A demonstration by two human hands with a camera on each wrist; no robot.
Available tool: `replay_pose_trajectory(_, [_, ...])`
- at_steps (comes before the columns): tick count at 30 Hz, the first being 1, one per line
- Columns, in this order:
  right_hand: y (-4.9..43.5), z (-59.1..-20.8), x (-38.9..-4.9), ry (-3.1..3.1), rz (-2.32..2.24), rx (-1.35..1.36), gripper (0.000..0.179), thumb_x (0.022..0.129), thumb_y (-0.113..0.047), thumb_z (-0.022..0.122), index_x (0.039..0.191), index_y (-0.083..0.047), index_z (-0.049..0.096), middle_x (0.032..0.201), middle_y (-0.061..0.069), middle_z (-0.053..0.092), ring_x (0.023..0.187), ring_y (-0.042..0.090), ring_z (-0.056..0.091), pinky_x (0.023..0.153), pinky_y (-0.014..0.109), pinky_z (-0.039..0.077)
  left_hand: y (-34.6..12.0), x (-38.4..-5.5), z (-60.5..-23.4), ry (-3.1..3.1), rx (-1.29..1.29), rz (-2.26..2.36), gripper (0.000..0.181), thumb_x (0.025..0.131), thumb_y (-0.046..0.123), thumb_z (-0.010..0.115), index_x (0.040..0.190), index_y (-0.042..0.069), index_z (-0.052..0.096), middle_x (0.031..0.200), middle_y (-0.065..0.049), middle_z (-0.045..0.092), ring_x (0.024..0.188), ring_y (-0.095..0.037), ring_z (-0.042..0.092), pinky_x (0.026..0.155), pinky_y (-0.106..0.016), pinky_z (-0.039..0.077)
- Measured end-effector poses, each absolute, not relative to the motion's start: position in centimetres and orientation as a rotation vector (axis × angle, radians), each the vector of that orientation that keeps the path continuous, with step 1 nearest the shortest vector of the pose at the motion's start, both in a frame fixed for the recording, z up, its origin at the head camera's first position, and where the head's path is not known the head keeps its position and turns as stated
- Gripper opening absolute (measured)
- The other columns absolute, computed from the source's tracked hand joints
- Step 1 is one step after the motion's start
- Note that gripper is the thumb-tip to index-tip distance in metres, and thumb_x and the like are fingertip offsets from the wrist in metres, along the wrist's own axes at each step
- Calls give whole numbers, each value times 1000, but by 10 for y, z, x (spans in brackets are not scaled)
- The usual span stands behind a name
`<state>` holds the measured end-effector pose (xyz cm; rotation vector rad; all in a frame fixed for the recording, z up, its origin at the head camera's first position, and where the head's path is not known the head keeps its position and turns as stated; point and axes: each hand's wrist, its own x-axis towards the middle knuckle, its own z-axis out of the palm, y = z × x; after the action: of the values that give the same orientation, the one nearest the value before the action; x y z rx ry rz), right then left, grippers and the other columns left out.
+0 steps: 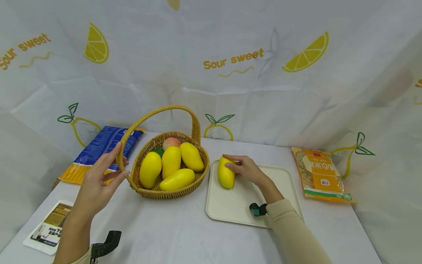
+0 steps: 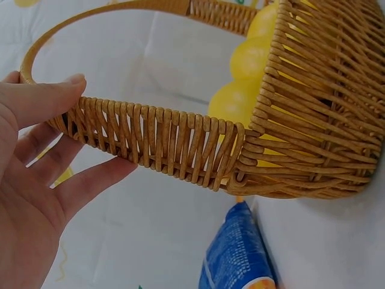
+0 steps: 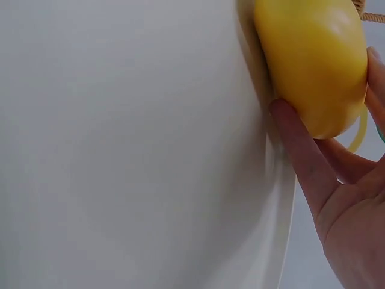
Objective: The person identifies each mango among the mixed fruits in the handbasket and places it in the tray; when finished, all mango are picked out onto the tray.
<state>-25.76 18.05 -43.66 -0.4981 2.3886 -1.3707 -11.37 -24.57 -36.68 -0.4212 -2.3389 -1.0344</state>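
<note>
A wicker basket (image 1: 171,193) with a tall arched handle (image 1: 146,118) stands left of the middle. Several yellow mangoes (image 1: 171,161), a pinkish peach-like fruit (image 1: 171,142) and a partly hidden green item (image 1: 158,151) lie in it. My left hand (image 1: 93,185) holds the handle's left side between thumb and fingers, as the left wrist view also shows. On the beige tray (image 1: 247,205), near its left edge, lies one more mango (image 1: 225,175). My right hand (image 1: 248,169) grips this mango, thumb and fingers around it; the right wrist view shows fingertips against its skin (image 3: 316,66).
Behind the basket's left side lies a blue and orange bag (image 1: 99,150). A white-edged printed card or packet (image 1: 47,229) is at the front left. Right of the tray lies an orange food packet (image 1: 321,176). A lemon-printed cloth (image 1: 184,80) hangs behind the table.
</note>
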Motion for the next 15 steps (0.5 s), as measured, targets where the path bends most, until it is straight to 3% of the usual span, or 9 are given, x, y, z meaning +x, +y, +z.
replay_pose_trajectory(10, [176, -429, -258, 2345, -1314, -515, 53, 105, -25, 58, 153, -8, 45, 157, 19, 48, 128, 36, 61, 90, 43, 64, -246, -113, -367, -2331, -416, -1038, 96, 76, -25, 72, 158, 16, 40, 112, -16, 63, 113, 18, 52, 85, 3, 46])
replay_pose_trajectory(15, [176, -426, -257, 2322, -1275, -443, 60, 102, -29, 62, 156, -15, 43, 157, 17, 48, 129, 34, 60, 97, 42, 61, -245, -114, -367, -2339, -406, -1039, 96, 77, -24, 72, 158, 17, 39, 112, -17, 63, 113, 18, 51, 85, 3, 46])
